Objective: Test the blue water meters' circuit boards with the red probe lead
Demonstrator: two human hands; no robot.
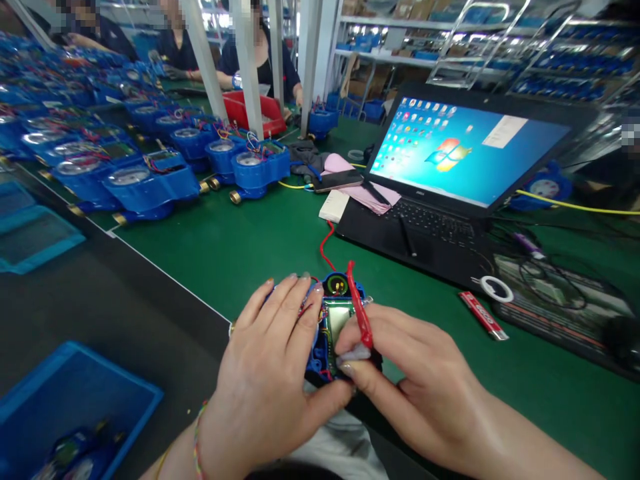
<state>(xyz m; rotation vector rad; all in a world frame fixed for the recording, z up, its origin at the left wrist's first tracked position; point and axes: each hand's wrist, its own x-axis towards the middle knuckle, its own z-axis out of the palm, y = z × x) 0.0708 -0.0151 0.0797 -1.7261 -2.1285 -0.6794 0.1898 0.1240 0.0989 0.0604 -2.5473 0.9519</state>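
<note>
A blue water meter (317,360) with its housing uncovered sits at the near edge of the green table, showing a circuit board with a small display (339,321) and thin coloured wires. My left hand (273,353) spans the meter, fingers stretched over its left side and thumb along the near edge. In a pinch between thumb and forefinger, my right hand (420,373) holds a small grey plug (356,353) against the lower part of the board. A red cable (359,303) rises beside that plug. The plug's tip and the meter's left part are hidden.
Several blue meters (155,187) crowd the left and back. Right of centre stands a laptop (450,153), near a phone (337,180), pink cloth (383,200) and red-white tube (483,315). A blue bin (145,400) stands lower left. Co-workers sit behind metal posts (249,73).
</note>
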